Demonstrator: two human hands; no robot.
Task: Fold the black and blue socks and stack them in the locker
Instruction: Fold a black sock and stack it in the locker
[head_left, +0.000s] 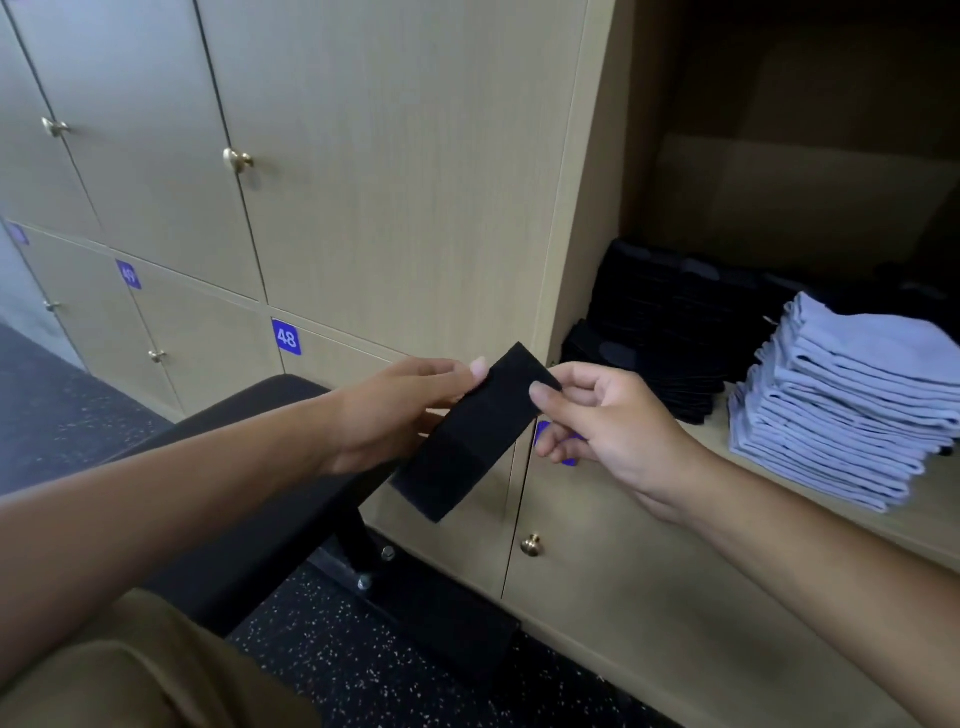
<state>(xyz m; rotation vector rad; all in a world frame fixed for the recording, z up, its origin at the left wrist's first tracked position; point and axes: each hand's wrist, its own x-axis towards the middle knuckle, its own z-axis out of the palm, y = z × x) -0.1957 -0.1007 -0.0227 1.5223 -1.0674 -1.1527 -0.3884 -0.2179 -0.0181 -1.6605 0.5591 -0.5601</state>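
Note:
A black sock (470, 441) hangs in the air in front of the closed locker doors, its lower end drooping toward the bench. My left hand (395, 410) pinches its upper left edge and my right hand (597, 421) pinches its upper right corner. Inside the open locker (582, 208) on the right, a pile of folded black socks (670, 327) lies at the left of the shelf. A tall stack of folded light blue socks (847, 400) stands to its right, near the shelf's front edge.
A black padded bench (249, 467) stands under my left forearm, on a metal base (436, 608) over speckled dark flooring. Closed locker doors with brass knobs (238, 159) and a blue number tag 48 (286, 337) fill the left.

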